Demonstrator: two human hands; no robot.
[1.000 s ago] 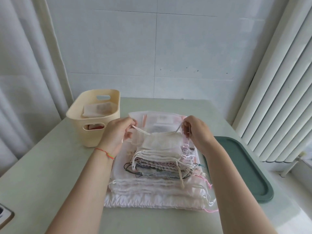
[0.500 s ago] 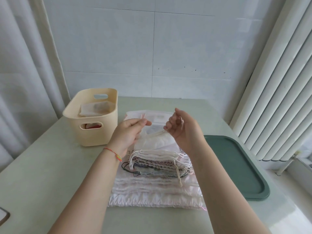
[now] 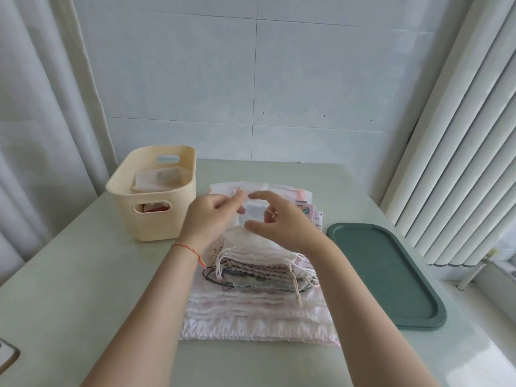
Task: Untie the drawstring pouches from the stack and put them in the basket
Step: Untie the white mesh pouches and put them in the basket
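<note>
Both hands are up over the far end of the stack of flat fabric drawstring pouches in the middle of the pale green table. The left hand pinches the top sheer white pouch near its cord. The right hand has loose, spread fingers, closed on nothing. The cream plastic basket sits just left of the stack, a white pouch inside. A dark green tray lies right of the stack.
</note>
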